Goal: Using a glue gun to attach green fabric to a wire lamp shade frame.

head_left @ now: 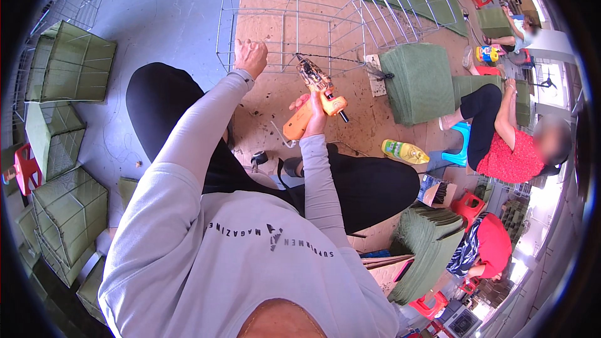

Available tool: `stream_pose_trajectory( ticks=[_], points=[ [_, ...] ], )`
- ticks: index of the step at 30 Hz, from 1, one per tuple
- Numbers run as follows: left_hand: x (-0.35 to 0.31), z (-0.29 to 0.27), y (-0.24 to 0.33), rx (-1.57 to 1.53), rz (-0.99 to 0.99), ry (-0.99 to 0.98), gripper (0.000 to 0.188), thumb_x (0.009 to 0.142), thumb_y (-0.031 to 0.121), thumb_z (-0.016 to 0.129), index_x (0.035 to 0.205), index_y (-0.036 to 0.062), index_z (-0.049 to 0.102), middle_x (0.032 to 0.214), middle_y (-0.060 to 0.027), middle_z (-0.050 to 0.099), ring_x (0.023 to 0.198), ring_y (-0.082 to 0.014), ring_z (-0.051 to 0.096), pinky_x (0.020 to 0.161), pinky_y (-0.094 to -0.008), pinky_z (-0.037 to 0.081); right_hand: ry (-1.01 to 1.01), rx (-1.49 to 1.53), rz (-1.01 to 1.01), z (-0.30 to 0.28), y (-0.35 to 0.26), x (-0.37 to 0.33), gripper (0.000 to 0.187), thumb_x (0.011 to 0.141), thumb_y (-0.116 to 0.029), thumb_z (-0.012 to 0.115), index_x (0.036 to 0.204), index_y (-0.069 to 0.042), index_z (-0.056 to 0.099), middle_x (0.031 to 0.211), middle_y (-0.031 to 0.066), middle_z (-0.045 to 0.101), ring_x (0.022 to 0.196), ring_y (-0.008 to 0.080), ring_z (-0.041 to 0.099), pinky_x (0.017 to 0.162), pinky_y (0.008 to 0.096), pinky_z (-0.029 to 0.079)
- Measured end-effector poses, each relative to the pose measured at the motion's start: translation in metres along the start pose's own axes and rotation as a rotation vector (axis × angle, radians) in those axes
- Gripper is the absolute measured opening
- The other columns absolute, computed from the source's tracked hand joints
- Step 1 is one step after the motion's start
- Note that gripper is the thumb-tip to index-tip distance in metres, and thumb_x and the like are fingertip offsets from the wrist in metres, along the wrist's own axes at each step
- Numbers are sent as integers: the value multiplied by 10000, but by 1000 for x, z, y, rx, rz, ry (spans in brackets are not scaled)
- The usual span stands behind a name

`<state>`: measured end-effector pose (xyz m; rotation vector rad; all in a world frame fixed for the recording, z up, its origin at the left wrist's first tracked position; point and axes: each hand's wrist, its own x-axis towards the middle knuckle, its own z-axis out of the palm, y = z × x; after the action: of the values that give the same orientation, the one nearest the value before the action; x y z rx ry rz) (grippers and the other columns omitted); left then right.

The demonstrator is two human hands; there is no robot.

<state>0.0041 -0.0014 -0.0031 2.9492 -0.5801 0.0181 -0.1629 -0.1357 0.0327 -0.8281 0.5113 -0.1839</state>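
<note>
My right hand (318,112) grips an orange hot glue gun (298,122), its front end dark with smeared glue. The nozzle touches or nearly touches a near rod of the wire frame (297,20), where a dark, beaded line runs to the right. My left hand (250,56) is closed at the near left part of this open, box-shaped frame and seems to grip a rod; the exact contact is hidden by the fingers. Beneath the frame lies a brown, stained board (263,103). A stack of green sheets (418,81) lies to the right of the frame.
Green-covered wire boxes (78,62) stand at the left. A yellow bottle (404,151) lies right of my knee. Beyond it, a person in red (513,156) sits by a blue stool (460,144). More green sheets (426,247) are piled at lower right. Other people work farther off.
</note>
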Motion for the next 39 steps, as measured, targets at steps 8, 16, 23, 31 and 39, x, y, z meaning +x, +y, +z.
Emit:
stream_pose_trajectory(
  ticks=[8, 16, 23, 31, 39],
  points=[
    [-6, 4, 4, -63, 31, 49, 82, 725, 186, 583, 718, 110, 614, 743, -74, 631, 834, -225, 584, 743, -404, 372, -55, 202, -25, -49, -13, 6, 413, 847, -446, 478, 942, -44, 498, 859, 78, 561, 814, 199, 571, 708, 332, 458],
    [2, 1, -1, -30, 48, 102, 127, 687, 224, 613, 681, 97, 602, 717, -100, 624, 753, -259, 596, 695, -391, 414, 304, 584, -225, -130, 1, 64, 464, 801, -436, 568, 1083, -72, 507, 1059, 69, 572, 990, 217, 554, 798, 346, 459],
    [6, 1, 13, 70, 24, 7, 178, 723, 259, 596, 821, 118, 640, 708, -116, 625, 744, -261, 602, 700, -380, 434, 568, 546, -108, -233, 34, 126, 357, 745, -307, 675, 999, -96, 539, 959, 88, 607, 841, 224, 607, 719, 370, 503],
    [-2, -3, 26, 143, -3, -73, 226, 774, 310, 579, 897, 135, 652, 742, -91, 640, 697, -258, 600, 597, -390, 440, 620, 305, -10, -298, 48, 161, 395, 731, -176, 692, 1070, -122, 497, 959, 61, 575, 800, 211, 598, 693, 360, 508],
    [13, -24, -12, 26, 155, -224, 618, 691, 344, 666, 1178, 26, 459, 1131, -171, 521, 1066, -302, 479, 900, -398, 362, 595, 32, 51, -279, 57, 166, 476, 753, -356, 642, 1142, -132, 482, 1080, 66, 522, 935, 179, 511, 812, 346, 444]
  ],
)
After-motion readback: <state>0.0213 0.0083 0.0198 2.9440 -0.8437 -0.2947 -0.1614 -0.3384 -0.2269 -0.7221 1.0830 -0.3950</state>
